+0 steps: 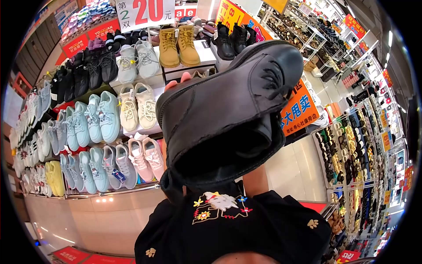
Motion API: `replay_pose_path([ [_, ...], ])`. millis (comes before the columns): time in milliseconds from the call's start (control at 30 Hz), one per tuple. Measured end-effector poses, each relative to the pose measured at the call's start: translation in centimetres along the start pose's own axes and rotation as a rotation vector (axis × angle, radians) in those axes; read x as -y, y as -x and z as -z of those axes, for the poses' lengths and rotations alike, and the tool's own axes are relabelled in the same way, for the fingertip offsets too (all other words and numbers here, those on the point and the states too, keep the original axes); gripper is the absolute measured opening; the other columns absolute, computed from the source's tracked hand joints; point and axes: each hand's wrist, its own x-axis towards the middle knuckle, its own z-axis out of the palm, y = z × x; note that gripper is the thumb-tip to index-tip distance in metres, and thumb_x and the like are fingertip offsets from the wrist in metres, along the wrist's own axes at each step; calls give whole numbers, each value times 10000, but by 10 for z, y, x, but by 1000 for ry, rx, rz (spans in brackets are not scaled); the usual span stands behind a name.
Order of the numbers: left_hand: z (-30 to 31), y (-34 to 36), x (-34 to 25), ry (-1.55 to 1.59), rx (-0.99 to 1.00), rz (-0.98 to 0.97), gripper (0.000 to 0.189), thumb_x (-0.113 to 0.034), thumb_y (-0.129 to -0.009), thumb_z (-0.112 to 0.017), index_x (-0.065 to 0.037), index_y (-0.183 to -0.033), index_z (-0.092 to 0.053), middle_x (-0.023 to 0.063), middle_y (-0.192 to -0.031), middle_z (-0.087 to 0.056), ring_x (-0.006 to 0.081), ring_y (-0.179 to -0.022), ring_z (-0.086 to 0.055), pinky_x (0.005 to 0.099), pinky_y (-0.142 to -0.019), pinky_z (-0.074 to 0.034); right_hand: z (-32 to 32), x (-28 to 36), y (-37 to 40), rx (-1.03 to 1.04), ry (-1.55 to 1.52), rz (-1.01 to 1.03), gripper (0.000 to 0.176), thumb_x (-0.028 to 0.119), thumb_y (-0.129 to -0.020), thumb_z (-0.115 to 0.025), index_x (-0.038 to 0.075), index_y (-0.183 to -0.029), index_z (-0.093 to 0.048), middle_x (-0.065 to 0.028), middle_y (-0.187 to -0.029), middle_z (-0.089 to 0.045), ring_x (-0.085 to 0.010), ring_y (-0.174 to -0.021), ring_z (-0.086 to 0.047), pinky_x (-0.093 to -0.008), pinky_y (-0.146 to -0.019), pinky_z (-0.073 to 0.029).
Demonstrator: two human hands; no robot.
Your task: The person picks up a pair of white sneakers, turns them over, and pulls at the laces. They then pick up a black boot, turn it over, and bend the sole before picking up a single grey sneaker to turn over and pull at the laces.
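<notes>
Got a black boot held up right in front of the camera, well above the shop floor, toe tipped up and to the right, opening facing down. Right hand clamped on it from behind, just fingertips peeking over the top left edge. Left hand nowhere in frame. Behind the boot, rows of pale sneakers and a pair of tan boots.

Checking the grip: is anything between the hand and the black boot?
Nothing visible. The hand, seemingly the right, grips the boot directly. Only its tips show over the boot's upper-left edge, and the forearm rises from below. The palm is hidden behind the boot.
</notes>
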Motion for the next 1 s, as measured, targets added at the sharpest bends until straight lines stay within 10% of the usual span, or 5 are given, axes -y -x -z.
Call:
replay_pose_path([
  [400, -5, -3, 0, 128, 91, -30, 757, -225, -803, -722, -133, -1392, -256, 142, -1488, -249, 263, -1339, -324, 415, -1106, -279, 6, 3, -1, 26, 144, -43, 579, 507, -957, -367, 112, -1379, -384, -70, -1370, -460, -238, -1235, -454, -395, -1065, -340],
  [633, 4, -3, -3, -6, 99, -55, 949, -189, -709, -807, -68, -1412, -181, 127, -1517, -166, 246, -1367, -270, 417, -1114, -253, -17, -1, -6, -533, -62, 5, 541, 484, -973, -343, 112, -1359, -418, -87, -1311, -512, -230, -1188, -491, -368, -1050, -359],
  [833, -32, -14, -18, 481, -72, 118, 384, -443, -949, -455, -234, -1272, -469, 32, -1352, -472, 155, -1291, -403, 371, -1107, -292, -10, -4, -2, -109, 53, -19, 522, 468, -966, -364, 144, -1374, -405, -46, -1369, -476, -236, -1248, -455, -431, -1080, -327],
  [933, -94, -38, -34, 139, -969, 126, 453, -271, -947, -503, -76, -1340, -387, 150, -1415, -375, 264, -1332, -346, 455, -1116, -297, -12, -9, -6, -31, 64, 4, 518, 456, -969, -368, 156, -1391, -381, -28, -1420, -417, -223, -1306, -385, -432, -1088, -295],
  [1000, -102, -43, -34, 116, -1024, 117, 471, -249, -946, -500, -62, -1357, -365, 191, -1427, -338, 302, -1334, -332, 490, -1114, -289, -12, -4, -13, 117, 20, -34, 520, 458, -968, -369, 158, -1393, -380, -22, -1426, -408, -219, -1313, -374, -426, -1084, -296],
])
